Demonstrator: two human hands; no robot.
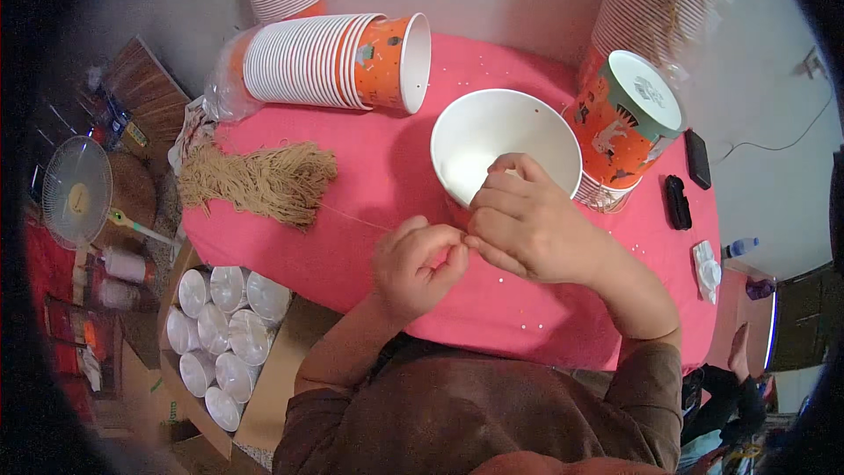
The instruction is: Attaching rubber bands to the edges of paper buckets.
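Note:
My left hand [420, 266] is closed in a pinch on a thin tan string [356, 218], which runs back toward a bundle of tan strings [264, 178] lying at the left of the table. Touching it at the fingertips, my right hand [532, 224] is also closed; its fingers are curled, and what they pinch is mostly hidden, seemingly the same string. Behind and partly under my right hand stands a large white paper bucket [475, 136], mouth up. Its near side is covered by my hands.
A stack of orange paper buckets [312, 62] lies on its side on the pink tablecloth [378, 149]. Upside-down buckets [615, 123] stand at the right, near a black case [676, 202], a phone [697, 158] and a tissue [706, 271]. An open carton [264, 387] holds several wrapped stacks.

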